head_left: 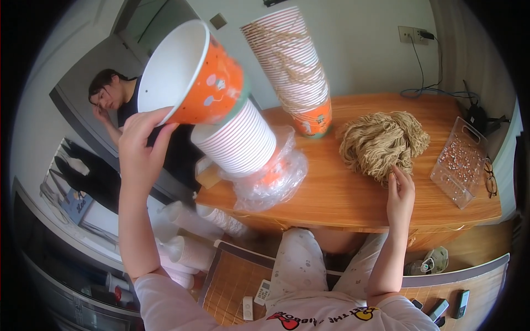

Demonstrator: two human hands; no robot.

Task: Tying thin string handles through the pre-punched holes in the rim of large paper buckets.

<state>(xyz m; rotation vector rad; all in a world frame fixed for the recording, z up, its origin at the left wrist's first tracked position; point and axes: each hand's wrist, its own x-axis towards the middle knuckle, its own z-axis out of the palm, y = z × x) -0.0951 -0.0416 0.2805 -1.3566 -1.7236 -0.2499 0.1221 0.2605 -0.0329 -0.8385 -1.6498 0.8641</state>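
Observation:
My left hand (146,140) pinches the rim of an orange paper cup (215,83) with a white inside, tilted so its mouth faces left. Its base is close to the top of a leaning stack of nested paper cups (237,140), half in a clear plastic bag (270,182); whether they touch is hidden. At the near edge of a heap of tan twine (383,143), my right hand (401,196) has its fingertips closed together on the strands. Behind stands a tall stack of nested cups (290,66) with twine draped down its side.
A clear tray of small beads (459,160) and glasses (491,177) lie at the right of the wooden table (326,193). Cables (425,91) run along the back. A person (124,96) is at the left. More cup stacks (190,251) stand below the table's left side.

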